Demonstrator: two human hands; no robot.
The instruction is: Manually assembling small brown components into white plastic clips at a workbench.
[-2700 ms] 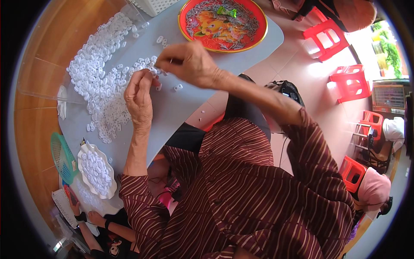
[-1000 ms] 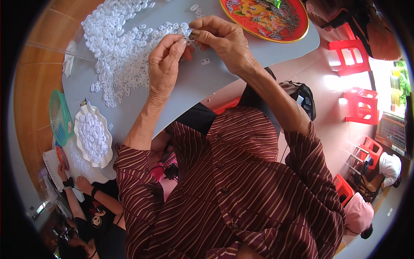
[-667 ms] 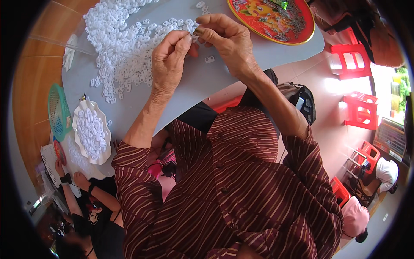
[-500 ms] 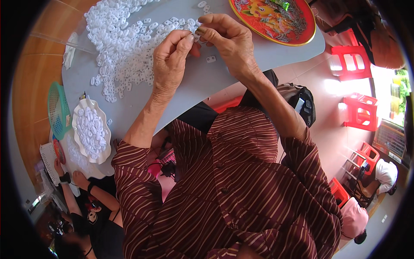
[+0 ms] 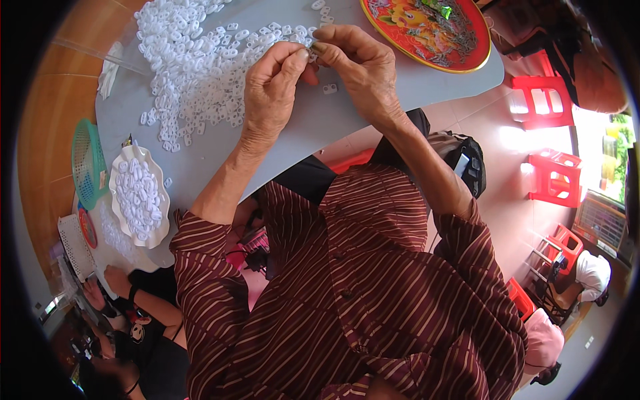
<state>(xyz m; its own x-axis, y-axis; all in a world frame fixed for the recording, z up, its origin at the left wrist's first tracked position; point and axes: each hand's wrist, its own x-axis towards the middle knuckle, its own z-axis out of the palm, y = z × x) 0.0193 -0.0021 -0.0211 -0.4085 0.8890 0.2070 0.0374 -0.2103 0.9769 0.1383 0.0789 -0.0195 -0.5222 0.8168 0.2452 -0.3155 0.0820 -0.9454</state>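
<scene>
Over the grey table [image 5: 310,127], beside heaped white pieces [image 5: 200,93], the left hand [image 5: 275,87] pinches thumb to forefinger and the right hand [image 5: 365,72] curls its fingertips close together just alongside, anything gripped too small to tell

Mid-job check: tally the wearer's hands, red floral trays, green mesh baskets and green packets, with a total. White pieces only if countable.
Left hand and right hand: 2
Red floral tray: 1
Green mesh basket: 1
Green packet: 1
Total: 5
White pieces: too many overlapping to count, left out.
</scene>
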